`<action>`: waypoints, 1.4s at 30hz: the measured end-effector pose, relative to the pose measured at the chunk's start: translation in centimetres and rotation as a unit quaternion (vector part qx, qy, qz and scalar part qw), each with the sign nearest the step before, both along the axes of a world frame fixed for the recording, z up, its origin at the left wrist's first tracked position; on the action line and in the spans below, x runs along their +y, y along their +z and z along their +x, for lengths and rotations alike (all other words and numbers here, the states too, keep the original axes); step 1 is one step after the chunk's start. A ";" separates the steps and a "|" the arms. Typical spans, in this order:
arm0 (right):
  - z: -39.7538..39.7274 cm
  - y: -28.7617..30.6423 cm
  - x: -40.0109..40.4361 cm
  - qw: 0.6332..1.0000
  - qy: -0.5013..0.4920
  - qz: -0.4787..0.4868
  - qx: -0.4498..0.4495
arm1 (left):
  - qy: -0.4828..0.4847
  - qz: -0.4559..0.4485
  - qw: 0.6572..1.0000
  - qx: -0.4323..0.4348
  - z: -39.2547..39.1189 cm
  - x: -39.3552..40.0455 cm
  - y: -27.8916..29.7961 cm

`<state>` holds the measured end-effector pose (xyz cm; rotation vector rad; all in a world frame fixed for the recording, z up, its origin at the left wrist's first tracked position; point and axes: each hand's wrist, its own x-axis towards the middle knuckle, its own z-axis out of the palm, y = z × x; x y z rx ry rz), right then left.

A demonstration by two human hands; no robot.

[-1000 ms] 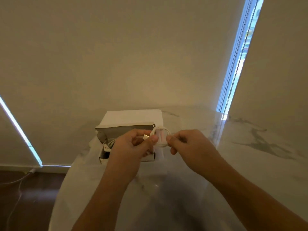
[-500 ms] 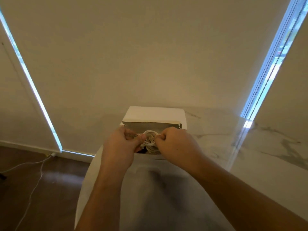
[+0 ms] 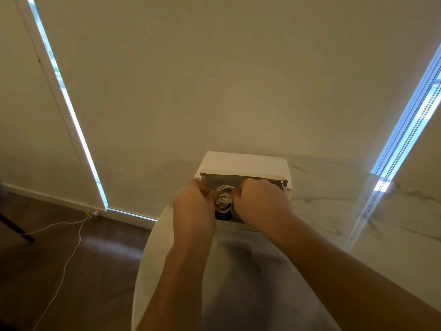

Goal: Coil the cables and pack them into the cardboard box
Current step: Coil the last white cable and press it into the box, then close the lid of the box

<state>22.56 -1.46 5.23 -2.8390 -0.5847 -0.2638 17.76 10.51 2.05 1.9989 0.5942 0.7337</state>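
Holding a small white coiled cable (image 3: 223, 201) between them, both hands sit right over the open cardboard box (image 3: 245, 164). The left hand (image 3: 194, 209) is on the left side of the coil and the right hand (image 3: 260, 204) is on the right side. The fingers of both hands are curled in tight and they grip the coil from its two sides. The fingertips are hidden behind the backs of the hands, so just how they pinch it cannot be seen. The two hands are close together, with only the coil showing in the gap between them.

The coil is down in the mouth of the box, just inside its dark opening. Whether it touches the bottom of the box cannot be told. The white flap of the box lies open on the far side, away from the person.

The box stands on the pale marble bench (image 3: 334, 211), near the far edge and close to the rounded left edge. Both bare arms reach out over the bench from the near side.

On the dark wood floor (image 3: 100, 263) to the left of the bench, a thin white cord (image 3: 68, 256) trails along from the bottom of the wall (image 3: 214, 80)
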 end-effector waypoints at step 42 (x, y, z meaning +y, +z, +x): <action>-0.8 3.0 -8.9 0.973 -0.022 0.232 -0.006 | -0.037 0.136 0.988 -0.063 -4.2 1.0 5.1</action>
